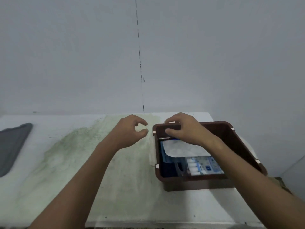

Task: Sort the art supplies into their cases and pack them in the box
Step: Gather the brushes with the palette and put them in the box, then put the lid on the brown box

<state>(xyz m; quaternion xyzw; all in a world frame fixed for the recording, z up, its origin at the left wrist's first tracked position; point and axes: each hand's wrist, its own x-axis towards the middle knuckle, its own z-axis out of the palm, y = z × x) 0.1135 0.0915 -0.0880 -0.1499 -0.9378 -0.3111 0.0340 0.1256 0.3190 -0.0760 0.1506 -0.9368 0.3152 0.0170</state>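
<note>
A brown plastic box [244, 146] stands on the right side of the white table [99, 162]. Inside lie a white and blue pouch [179, 150], a clear pack of white tubes [203, 167] and a dark blue case [170, 169]. A pen [165, 138] lies along the far wall. My right hand [184, 129] is at the box's far left rim, fingers curled over the edge and thumb inside. My left hand [130, 131] hovers just left of the box, loosely curled and holding nothing.
A dark grey mat [13, 146] lies at the table's left edge. A greenish stain [74, 146] spreads over the middle of the tabletop. A plain wall rises right behind the table. The box sits close to the table's right edge.
</note>
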